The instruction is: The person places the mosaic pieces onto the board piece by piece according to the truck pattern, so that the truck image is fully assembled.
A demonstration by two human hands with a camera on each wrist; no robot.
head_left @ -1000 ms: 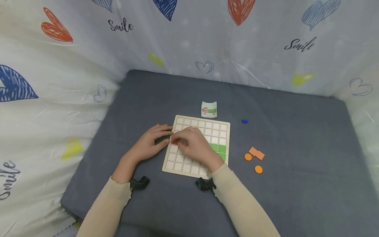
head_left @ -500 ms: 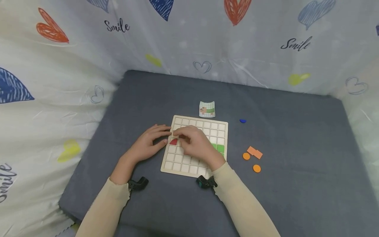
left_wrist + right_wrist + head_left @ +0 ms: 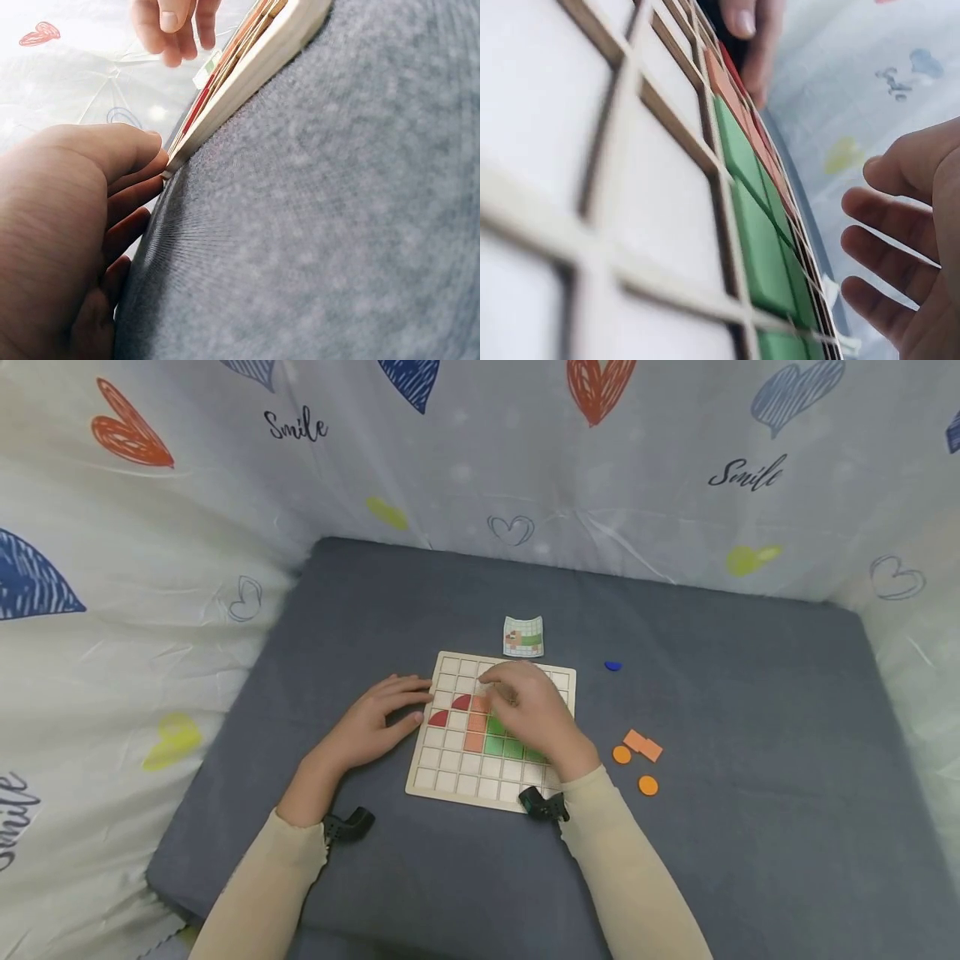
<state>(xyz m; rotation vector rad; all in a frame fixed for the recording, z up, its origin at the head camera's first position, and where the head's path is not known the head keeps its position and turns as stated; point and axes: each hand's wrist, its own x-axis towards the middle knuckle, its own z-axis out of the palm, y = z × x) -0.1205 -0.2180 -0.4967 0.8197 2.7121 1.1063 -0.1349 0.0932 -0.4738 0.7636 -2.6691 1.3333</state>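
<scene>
Grey surface (image 3: 750, 710), heart-print curtain (image 3: 637, 485) round back and left edges. Nearer left edge than right: grid board (image 3: 467, 785). At its rim, left grip (image 3: 375, 720), loosely spread; above it, right grip (image 3: 536, 708), relaxed; both empty.

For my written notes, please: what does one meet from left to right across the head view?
Left hand, lower red piece, upper red piece, right hand, blue piece, loose salmon rectangles.

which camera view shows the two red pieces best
The head view: both red pieces show from above, uncovered. The left wrist view shows only a thin red edge; the right wrist view, only narrow red slivers.
</scene>
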